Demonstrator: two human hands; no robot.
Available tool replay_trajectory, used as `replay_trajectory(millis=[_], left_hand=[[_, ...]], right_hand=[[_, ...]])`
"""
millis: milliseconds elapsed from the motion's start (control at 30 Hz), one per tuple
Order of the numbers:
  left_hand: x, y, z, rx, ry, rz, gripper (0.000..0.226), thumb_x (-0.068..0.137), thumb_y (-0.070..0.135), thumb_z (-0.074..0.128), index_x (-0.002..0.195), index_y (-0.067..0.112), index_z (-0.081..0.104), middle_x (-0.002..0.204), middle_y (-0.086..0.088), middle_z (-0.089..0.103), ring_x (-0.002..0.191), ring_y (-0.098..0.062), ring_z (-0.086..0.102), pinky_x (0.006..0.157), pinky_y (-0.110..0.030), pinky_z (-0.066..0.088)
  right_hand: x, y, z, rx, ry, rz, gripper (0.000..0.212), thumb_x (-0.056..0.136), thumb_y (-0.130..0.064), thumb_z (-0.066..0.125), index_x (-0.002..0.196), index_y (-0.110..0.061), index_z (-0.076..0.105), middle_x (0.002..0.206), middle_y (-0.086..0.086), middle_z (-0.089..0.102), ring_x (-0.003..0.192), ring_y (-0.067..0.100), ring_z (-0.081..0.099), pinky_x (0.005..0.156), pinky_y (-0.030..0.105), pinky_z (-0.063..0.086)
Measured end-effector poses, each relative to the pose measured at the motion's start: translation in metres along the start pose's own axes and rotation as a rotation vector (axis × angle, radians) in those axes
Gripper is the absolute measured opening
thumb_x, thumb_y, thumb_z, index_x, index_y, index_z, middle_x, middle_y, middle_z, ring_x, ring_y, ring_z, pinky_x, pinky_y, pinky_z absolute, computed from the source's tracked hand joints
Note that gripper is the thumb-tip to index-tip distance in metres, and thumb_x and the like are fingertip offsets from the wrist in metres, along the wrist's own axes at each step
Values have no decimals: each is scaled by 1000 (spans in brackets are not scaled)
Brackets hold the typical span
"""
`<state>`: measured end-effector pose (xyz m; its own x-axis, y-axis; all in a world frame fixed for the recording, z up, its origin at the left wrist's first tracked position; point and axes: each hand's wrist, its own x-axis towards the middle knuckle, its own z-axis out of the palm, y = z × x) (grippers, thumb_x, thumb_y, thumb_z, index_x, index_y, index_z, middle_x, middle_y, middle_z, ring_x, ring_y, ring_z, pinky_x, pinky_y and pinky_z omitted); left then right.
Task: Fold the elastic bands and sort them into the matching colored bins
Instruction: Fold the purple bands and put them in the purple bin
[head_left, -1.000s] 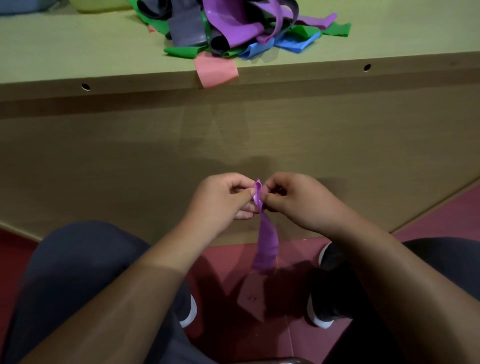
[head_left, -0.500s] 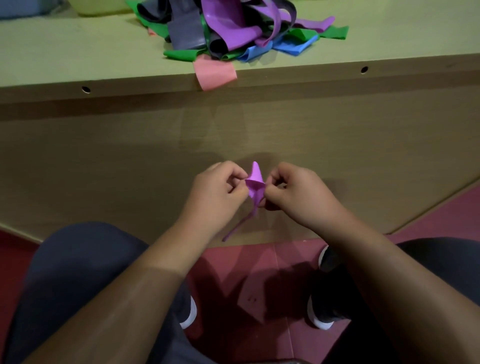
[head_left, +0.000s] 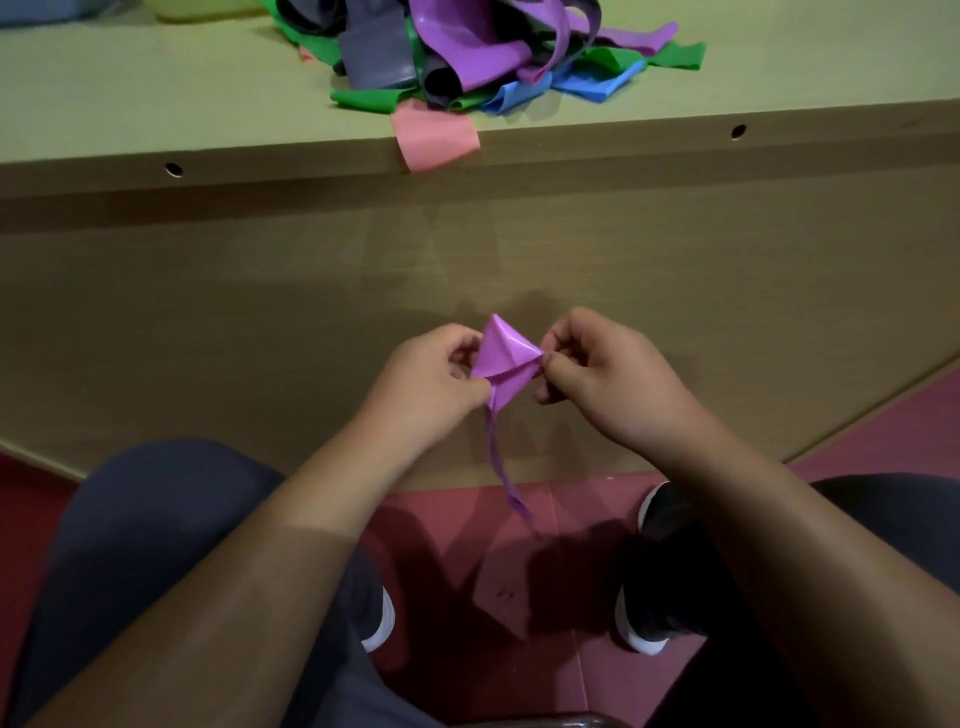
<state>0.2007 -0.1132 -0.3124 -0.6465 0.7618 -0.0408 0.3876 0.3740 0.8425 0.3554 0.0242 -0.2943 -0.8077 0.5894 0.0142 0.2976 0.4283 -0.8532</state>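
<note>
A purple elastic band (head_left: 503, 358) is held between both hands below the table's edge, in front of the table's wooden front panel. My left hand (head_left: 426, 384) pinches its left side and my right hand (head_left: 608, 379) pinches its right corner. The band's upper part is spread into a small folded triangle; a thin twisted tail hangs down from it toward the floor. On the tabletop lies a heap of loose bands (head_left: 467, 52) in purple, green, blue and dark grey. A pink band (head_left: 434, 136) droops over the table's front edge.
The pale green tabletop (head_left: 156, 104) runs across the top, with its brown front panel (head_left: 208, 312) below. A yellowish bin (head_left: 208, 6) and a blue-grey bin (head_left: 31, 10) peek in at the top left. My knees and shoes are over the red floor (head_left: 519, 571).
The hanging purple band has been gathered upward and spread into a small folded triangle between my hands. Both hands rose slightly and moved a little apart.
</note>
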Motion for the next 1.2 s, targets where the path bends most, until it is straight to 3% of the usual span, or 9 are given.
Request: replay_trajectory(millis=[67,167,233,367,500,633,733,1000,1200], left_hand=[[-1,2,-6,291,34,139,39,78,4,67,112,25,70,96,9,61,77,-1,58,70,-11,40],[2,0,-13,436,14,149,61,80,7,58,139,22,60,124,1,62,113,-20,62,97,-32,51],[1,0,-14,465,3,136,61,79,14,57,139,26,57,128,4,65,118,-20,61,98,-37,52],[-2,3,-9,78,-44,-12,23,81,16,67,100,30,68,77,18,67,67,-5,58,66,-26,44],[2,0,-12,-238,-102,-101,28,69,37,77,95,30,74,87,-5,73,80,-16,63,81,-36,49],[4,2,-18,-444,-147,-114,17,92,2,74,108,5,71,102,-15,72,89,-21,66,85,-30,57],[1,4,-23,-609,-204,-70,20,85,4,74,105,3,69,92,-11,72,75,-16,59,73,-21,51],[-7,12,-25,-857,-266,109,32,74,0,71,100,12,56,82,-2,54,65,-7,46,59,-17,36],[-5,9,-29,-516,-299,288,38,80,21,80,113,12,63,104,-3,59,96,-14,54,85,-25,47]], right_hand=[[2,-1,-4,-144,68,-51,10,91,-11,68,86,-17,63,71,-1,74,67,9,68,60,19,46],[5,2,-7,-243,117,-75,10,86,-16,70,83,-18,61,71,-3,67,67,8,59,56,18,41],[6,3,-6,-270,122,-98,11,85,-16,70,82,-18,60,69,-5,62,66,5,56,56,15,38],[5,7,-1,-140,63,-8,5,85,-22,69,81,-20,66,75,-1,71,67,8,63,64,27,51],[8,13,0,232,-110,79,15,82,-33,66,79,-18,66,109,-5,81,104,15,74,107,51,54],[8,9,1,464,-131,87,9,83,-21,67,76,-24,69,88,6,69,91,23,60,102,46,50],[7,3,0,632,-168,112,9,88,-20,69,80,-19,67,83,4,66,90,23,62,111,51,50],[11,-7,-13,869,-45,2,13,91,-14,65,81,-9,57,73,5,56,69,16,54,72,26,48],[11,-5,-20,878,33,-2,21,92,-16,64,76,-14,52,67,4,42,55,13,39,51,22,34]])
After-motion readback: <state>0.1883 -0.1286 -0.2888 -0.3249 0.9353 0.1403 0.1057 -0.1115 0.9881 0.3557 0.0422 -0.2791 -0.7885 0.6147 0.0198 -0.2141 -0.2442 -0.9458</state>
